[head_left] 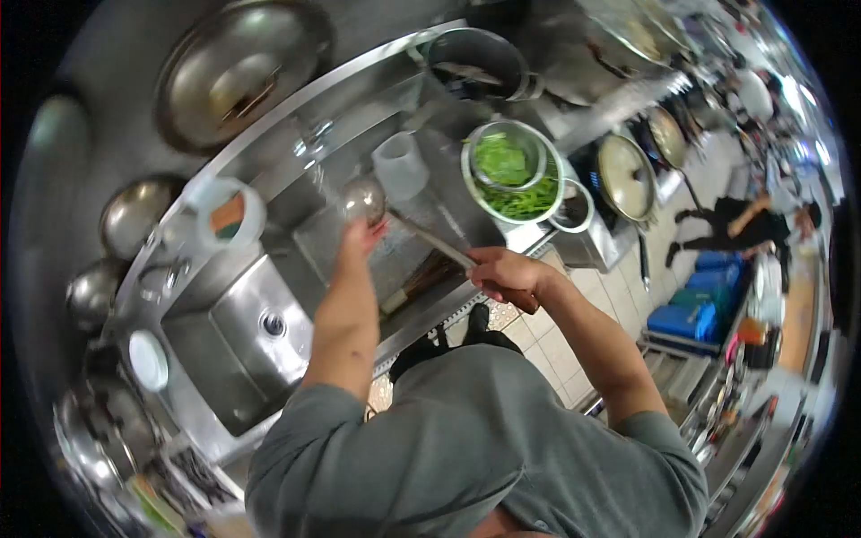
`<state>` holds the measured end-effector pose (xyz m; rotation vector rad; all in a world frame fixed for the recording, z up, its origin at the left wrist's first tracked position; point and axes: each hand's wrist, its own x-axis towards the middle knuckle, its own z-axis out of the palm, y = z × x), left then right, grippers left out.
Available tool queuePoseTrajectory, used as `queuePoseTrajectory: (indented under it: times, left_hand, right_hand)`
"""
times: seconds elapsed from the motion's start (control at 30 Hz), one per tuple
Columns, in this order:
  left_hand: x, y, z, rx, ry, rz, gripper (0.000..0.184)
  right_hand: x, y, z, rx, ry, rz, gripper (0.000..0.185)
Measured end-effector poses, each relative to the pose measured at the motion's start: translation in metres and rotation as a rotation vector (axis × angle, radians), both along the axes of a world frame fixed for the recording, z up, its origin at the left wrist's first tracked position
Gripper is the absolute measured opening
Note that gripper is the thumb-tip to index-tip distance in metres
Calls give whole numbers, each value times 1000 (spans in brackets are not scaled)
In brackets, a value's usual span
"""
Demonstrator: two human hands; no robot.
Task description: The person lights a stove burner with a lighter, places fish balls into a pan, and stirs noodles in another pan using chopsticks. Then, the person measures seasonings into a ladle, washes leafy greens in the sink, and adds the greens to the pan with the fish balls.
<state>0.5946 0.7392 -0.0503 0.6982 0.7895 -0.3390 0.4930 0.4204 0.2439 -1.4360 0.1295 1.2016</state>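
My right hand (504, 273) is closed around the wooden-ended handle of a long metal ladle (430, 240). The ladle slants up and left over the sink (314, 235), its round bowl close to the running faucet (312, 139). At the bowl's lower edge, my left hand (366, 235) grips it; the fingers are slightly blurred and partly hidden. Just beyond the bowl, a translucent white plastic container (401, 166) stands in the sink. Water from the faucet falls to the left of the bowl.
Right of the sink are a metal bowl of greens (504, 157) inside a larger colander and a deep pot (475, 65). A second basin (238, 345) lies left, beside a white tub (226, 215). Covered pans (626, 177) stand farther right. Another person (753, 220) is near blue bins (695, 314).
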Motion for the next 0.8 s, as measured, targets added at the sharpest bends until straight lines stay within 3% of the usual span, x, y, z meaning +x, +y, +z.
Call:
queuePoseTrajectory:
  times: [0.03,0.1,0.13,0.17,0.2,0.23,0.3,0.37,0.4,0.43,0.5,0.57,0.63,0.7,0.77,0.8]
  left_hand:
    - [8,34,-48,320,-15,-260,54]
    - [10,35,12,1486,-207,-1073,47]
    - [8,16,82,1634,-272,-1346,44]
    - [5,22,70,1639,-444,-1258,39]
    - [4,31,59,1633,-596,-1156,34]
    - [0,29,63,1635,-619,-1163,34]
    - [-13,28,73,1544,-1005,-1094,25]
    - [-16,16,84,1667,-966,-1188,22]
    - [-20,16,86,1767,-950,-1306,19]
    - [-23,18,66,1555,-932,-1093,18]
    - [-24,10,50,1352,-900,-871,18]
    - [-24,-14,65,71,-671,86,21]
    - [-17,-10,96,128,-747,192,25]
    - [-10,30,98,207,-822,298,31]
    - [-3,72,93,-323,-713,134,29]
    - [-4,76,103,-318,-716,128,29]
  right_hand:
    - [-2,-4,15,-176,-66,94,19]
    - [-12,-14,15,-354,-371,406,28]
    - [-7,2,60,-441,-241,511,33]
    - [-12,-2,10,-379,-359,509,30]
    - [-12,5,-4,-411,-459,563,26]
    - [-7,16,-12,-438,-561,630,24]
    - [10,49,0,-454,-526,647,22]
    - [24,87,-4,-436,-496,717,22]
    - [29,103,-15,-376,-555,508,21]
    - [40,118,-27,-319,-608,290,21]
    - [82,158,-72,-223,-191,144,19]
    - [107,203,-84,155,279,-404,20]
    - [136,234,-101,406,253,-309,21]
    - [155,260,-86,301,277,-361,22]
    - [158,266,-73,202,278,-465,23]
    - [158,260,-68,166,236,-403,23]
